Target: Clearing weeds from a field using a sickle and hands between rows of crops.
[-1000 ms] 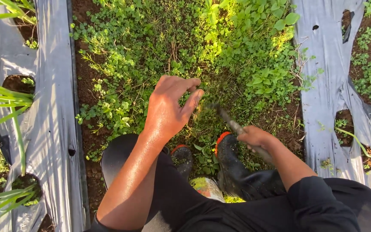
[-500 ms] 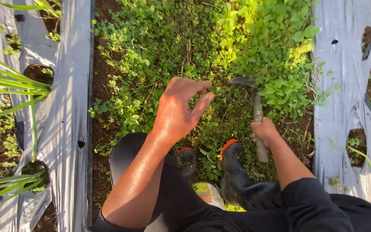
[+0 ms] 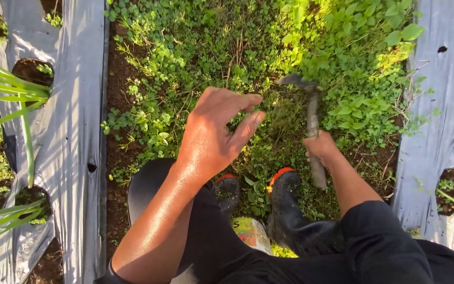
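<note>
Head view shows my right hand point(image 3: 321, 150) closed around the handle of a small hoe point(image 3: 311, 121), its dark blade sunk in the weeds point(image 3: 195, 58) between two strips of grey plastic mulch point(image 3: 74, 105). My left hand point(image 3: 214, 134) hovers open, fingers spread, just beside the blade and holding nothing. I judge the main risk to be a chop landing on those fingers, since they sit so near the tool. A wide swing could also nick my black boots point(image 3: 290, 210) or tear the mulch at right.
</note>
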